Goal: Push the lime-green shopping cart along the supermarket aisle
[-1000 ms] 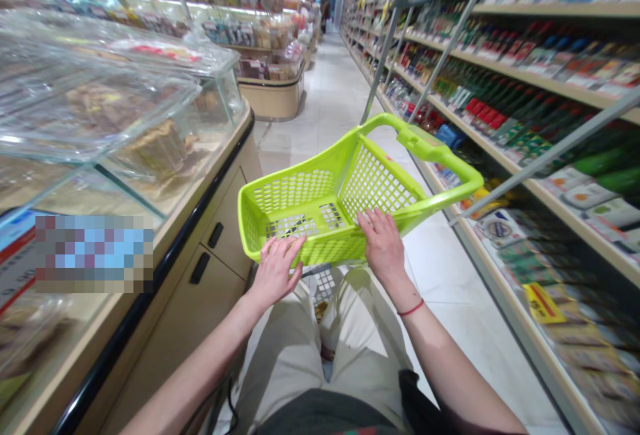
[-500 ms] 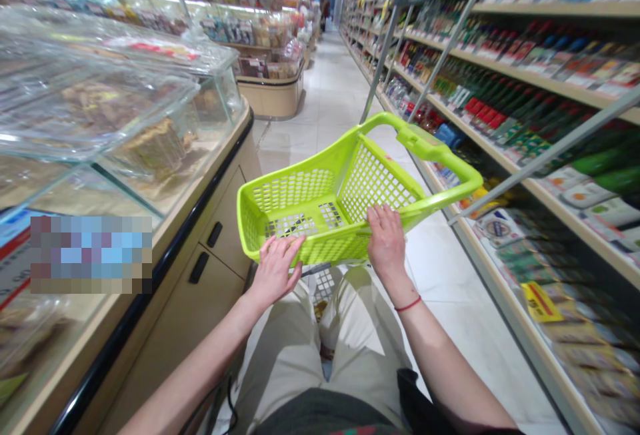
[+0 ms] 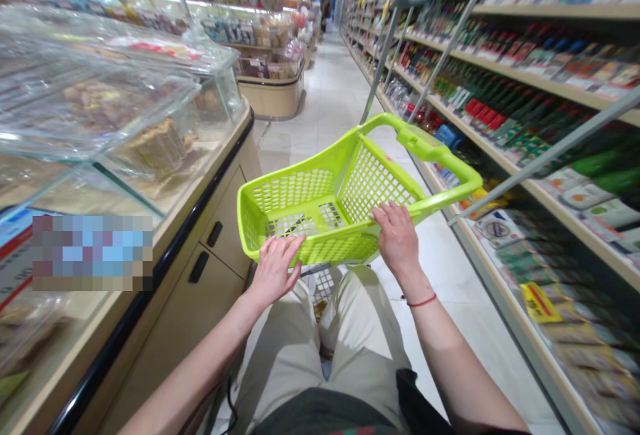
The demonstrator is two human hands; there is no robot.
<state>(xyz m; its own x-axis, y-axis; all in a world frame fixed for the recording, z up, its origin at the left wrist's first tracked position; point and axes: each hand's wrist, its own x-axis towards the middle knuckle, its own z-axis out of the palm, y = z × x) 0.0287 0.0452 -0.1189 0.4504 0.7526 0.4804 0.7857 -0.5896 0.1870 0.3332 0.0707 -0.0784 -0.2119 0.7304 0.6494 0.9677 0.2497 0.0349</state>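
Note:
A lime-green plastic shopping basket (image 3: 295, 190) with lattice walls stands in front of me, and I see no goods inside it. My left hand (image 3: 274, 272) is shut on its near rim, fingers lying over the edge. My right hand (image 3: 397, 238) grips the right rim, close to where the long green handle (image 3: 440, 155) rises. A red string bracelet (image 3: 421, 301) circles my right wrist. Below the basket, my beige trousers (image 3: 295, 348) fill the lower middle of the view.
A glass display counter (image 3: 125, 122) with a beige base runs along the left. Shelves of packaged goods (image 3: 550, 82) line the right, crossed by grey metal bars (image 3: 430, 42). A tiled aisle floor (image 3: 325, 88) stretches ahead to a distant person (image 3: 325, 12).
My right hand has slid rightward along the basket rim. My left hand and the basket stay almost where they were.

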